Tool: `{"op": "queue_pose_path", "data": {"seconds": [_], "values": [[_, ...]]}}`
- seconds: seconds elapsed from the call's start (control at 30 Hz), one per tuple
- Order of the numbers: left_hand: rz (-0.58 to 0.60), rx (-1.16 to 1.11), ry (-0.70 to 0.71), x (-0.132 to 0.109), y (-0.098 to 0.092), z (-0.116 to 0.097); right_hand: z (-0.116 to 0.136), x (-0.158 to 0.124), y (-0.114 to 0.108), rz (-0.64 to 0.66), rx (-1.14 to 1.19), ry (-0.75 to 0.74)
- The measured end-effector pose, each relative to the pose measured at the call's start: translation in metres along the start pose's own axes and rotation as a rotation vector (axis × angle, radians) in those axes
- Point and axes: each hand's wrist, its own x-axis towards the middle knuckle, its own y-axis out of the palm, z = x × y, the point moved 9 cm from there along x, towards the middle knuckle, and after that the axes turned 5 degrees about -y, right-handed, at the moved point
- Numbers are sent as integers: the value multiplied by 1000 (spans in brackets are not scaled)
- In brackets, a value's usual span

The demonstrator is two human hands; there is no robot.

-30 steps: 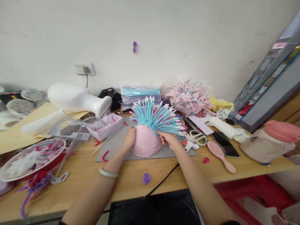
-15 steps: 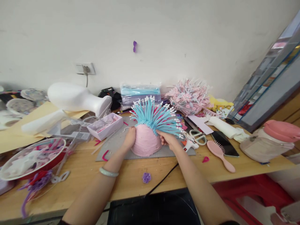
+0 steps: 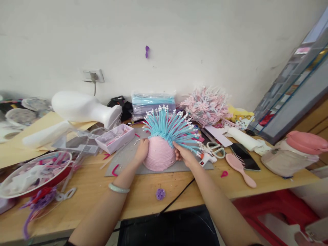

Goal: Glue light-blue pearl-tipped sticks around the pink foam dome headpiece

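A pink dome (image 3: 159, 155) wrapped in rows of fuzzy cord rests on the grey mat (image 3: 121, 162). Across its far side stands a fan of light-blue pipe cleaners (image 3: 166, 124), their ends tipped with pearly beads. My left hand (image 3: 142, 150) grips the dome's left side, fingers partly hidden behind it. At the right side, my right hand (image 3: 182, 153) has its fingers curled against the dome just under the lowest blue stems. Beside that hand lie a white glue gun (image 3: 208, 158) and scissors (image 3: 216, 150).
A white mannequin head (image 3: 82, 107) lies at back left, near a small box (image 3: 115, 138). A basket (image 3: 69, 167) of scraps stands left. A pink hairbrush (image 3: 239, 169), a phone (image 3: 246, 157) and a pink-lidded container (image 3: 289, 153) occupy the right. A purple flower (image 3: 160, 194) lies in front.
My right hand has shifted very slightly along the dome's right edge. The dome and my left hand stay almost where they were.
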Motion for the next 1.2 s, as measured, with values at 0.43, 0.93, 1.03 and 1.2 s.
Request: {"op": "queue_pose_path", "data": {"seconds": [0.43, 0.93, 1.03, 1.2], "values": [[-99, -95, -151, -8, -15, 2, 4, -21, 1, -191, -29, -132], [-110, -147, -85, -7, -15, 0, -2, -25, 13, -150, 159, -201], [-104, -144, -86, -6, -14, 0, -2, -23, 8, -199, 357, -209], [-95, -140, -85, -5, -13, 2, 4, -25, -1, -274, 552, -258]]}}
